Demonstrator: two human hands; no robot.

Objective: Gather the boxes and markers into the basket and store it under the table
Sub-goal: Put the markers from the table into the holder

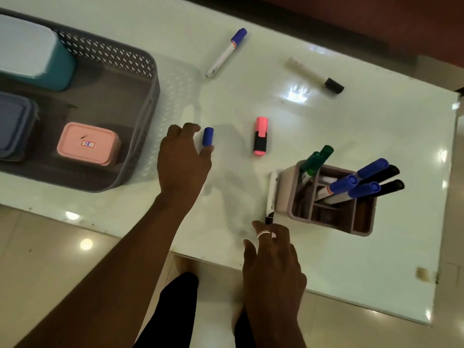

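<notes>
Blue-capped marker (208,136) gripped in left hand (183,159), fingers curled

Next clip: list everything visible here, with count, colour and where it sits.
table: one, glossy white
basket: one, grey, perforated, table's left
boxes: three, in the basket: teal box, blue box, pink box with a label
loose markers: four: far blue-capped marker; black-capped marker; near blue-capped marker; white marker against the holder
highlighter: one, pink and black, centre
holder: one, mauve, table's right
held markers: two green, three blue-capped, two black, in the holder
left hand: at the near blue-capped marker, grip unclear
right hand: ringed, fingertips by the white marker's dark end
</notes>
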